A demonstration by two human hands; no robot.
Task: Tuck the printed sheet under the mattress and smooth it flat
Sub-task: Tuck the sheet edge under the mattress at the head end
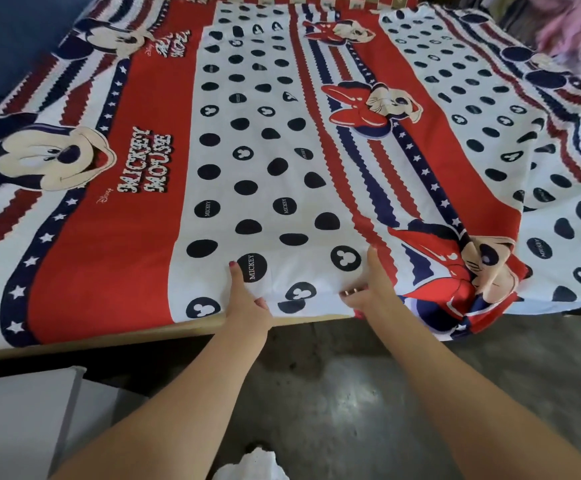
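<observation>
Both of my hands work the near edge of the printed sheet [265, 161], which covers the bed from side to side. My left hand [247, 303] lies on the white dotted band, thumb stretched forward and pressed flat beside a black "MICKEY" dot, while its other fingers curl down over the edge, so I cannot tell exactly how they grip below. My right hand [368, 289] sits just beside it, thumb pointing up along the cloth next to a dot with a mouse-head mark, its fingers folded under the hem and pinching the fabric; a ring [351, 291] shows on one of them.

Left of my hands, the sheet lies flat, its edge ending at the pale wooden bed frame [109, 337]. Right of my hands, the red-and-navy cartoon panel is bunched into a crumpled fold [469, 289] that hangs past the edge of the bed toward the grey concrete floor [420, 393]. Farther right, the dotted band ripples in loose wrinkles.

Cartoon mouse faces and the words "MICKEY MOUSE" run along the red stripe on the left. A white box-like object [19, 420] stands on the floor at lower left, and something white and crumpled [251, 465] lies at the bottom edge between my forearms.
</observation>
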